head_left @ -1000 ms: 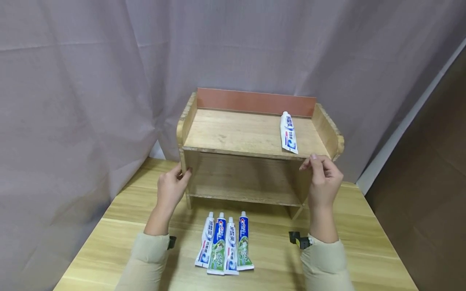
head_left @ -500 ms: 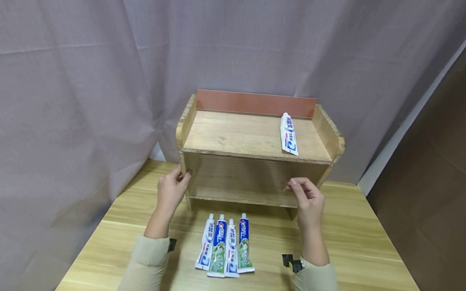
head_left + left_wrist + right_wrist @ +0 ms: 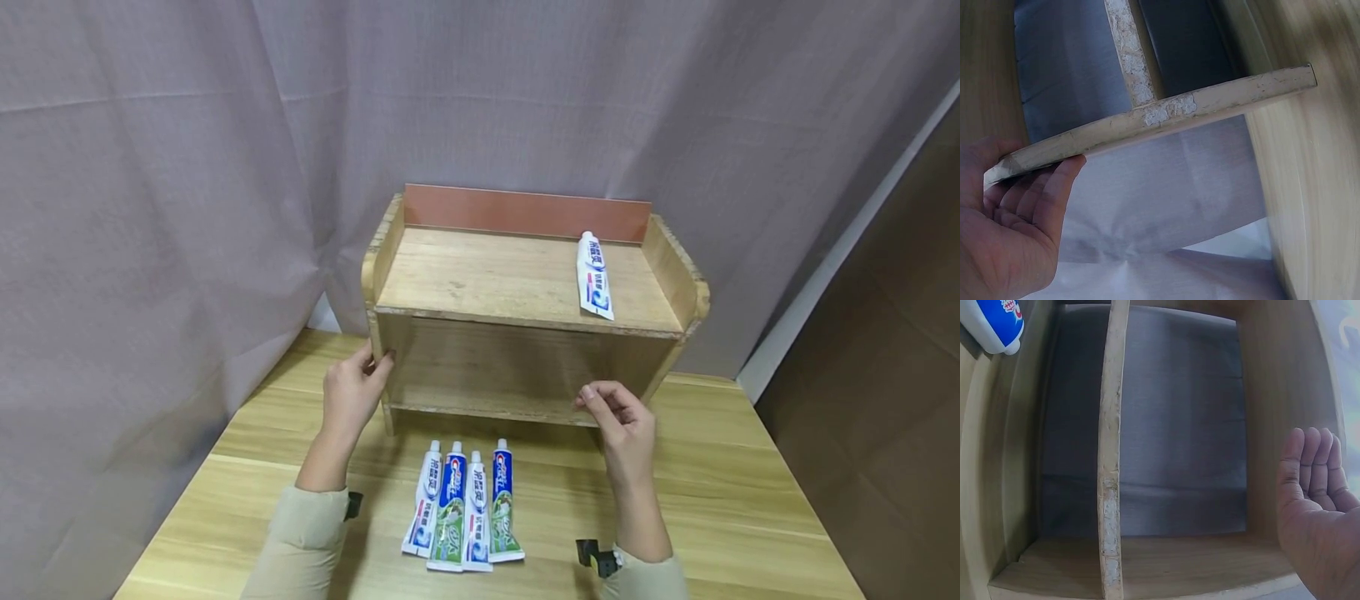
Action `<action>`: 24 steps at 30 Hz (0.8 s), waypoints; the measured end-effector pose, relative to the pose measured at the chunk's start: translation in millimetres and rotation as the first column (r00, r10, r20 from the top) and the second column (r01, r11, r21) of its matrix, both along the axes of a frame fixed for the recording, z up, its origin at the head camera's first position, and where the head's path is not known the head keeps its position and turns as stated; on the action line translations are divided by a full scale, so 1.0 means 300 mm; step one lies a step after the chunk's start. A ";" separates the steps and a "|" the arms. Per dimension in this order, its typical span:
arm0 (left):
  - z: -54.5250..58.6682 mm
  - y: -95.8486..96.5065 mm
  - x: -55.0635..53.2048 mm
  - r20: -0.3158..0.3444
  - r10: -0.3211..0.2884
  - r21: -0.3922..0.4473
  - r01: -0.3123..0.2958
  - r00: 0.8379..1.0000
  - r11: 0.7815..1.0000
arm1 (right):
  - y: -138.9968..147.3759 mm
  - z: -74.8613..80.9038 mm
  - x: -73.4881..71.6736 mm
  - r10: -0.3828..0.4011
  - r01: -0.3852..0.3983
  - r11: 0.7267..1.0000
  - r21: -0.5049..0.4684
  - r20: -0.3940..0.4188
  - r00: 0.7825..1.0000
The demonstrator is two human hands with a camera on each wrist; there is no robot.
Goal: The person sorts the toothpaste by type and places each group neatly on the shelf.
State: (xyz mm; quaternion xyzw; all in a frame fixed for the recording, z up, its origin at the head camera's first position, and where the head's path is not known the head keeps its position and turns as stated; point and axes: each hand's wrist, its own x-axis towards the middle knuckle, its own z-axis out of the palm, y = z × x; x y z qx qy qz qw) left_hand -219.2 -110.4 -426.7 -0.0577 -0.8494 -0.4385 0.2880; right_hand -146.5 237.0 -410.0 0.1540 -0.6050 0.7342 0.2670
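My left hand (image 3: 351, 392) grips the left side panel of a small wooden shelf (image 3: 480, 275); in the left wrist view the thumb and fingers lie on opposite faces of the panel (image 3: 1222, 97). My right hand (image 3: 626, 425) holds nothing, its fingers loosely curved, before the lower right of the shelf. A white toothpaste tube (image 3: 595, 279) lies on the top board, right of centre, cap toward the back. In front of the shelf, two white toothpaste tubes (image 3: 425, 500) alternate with two blue-green toothpaste tubes (image 3: 452, 500), caps toward the shelf.
The shelf stands on a wood-grain table (image 3: 735, 483), with a reddish back strip (image 3: 525, 212) along its top. A grey curtain (image 3: 480, 100) hangs behind it. A brown panel (image 3: 885, 333) rises at the right.
My right hand has dropped from beside the top board's right front edge, moving down and left to the lower board. My left hand and the tubes stay put.
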 end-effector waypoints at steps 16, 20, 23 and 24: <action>-0.003 -0.001 0.001 0.000 -0.009 0.006 0.009 1.000 1.000 | -0.015 -0.039 0.017 -0.045 0.034 0.997 0.072 0.144 0.989; -0.002 -0.001 0.002 0.001 -0.010 0.006 0.010 1.000 1.000 | -0.028 -0.059 0.023 -0.066 0.051 0.995 0.084 0.186 0.980; -0.002 -0.001 0.001 -0.001 -0.014 0.008 0.014 1.000 1.000 | -0.034 -0.076 0.022 -0.052 0.037 0.996 0.081 0.191 0.980; -0.002 -0.001 0.001 -0.001 -0.015 0.009 0.015 1.000 1.000 | -0.035 -0.083 0.021 -0.047 0.031 0.996 0.083 0.192 0.980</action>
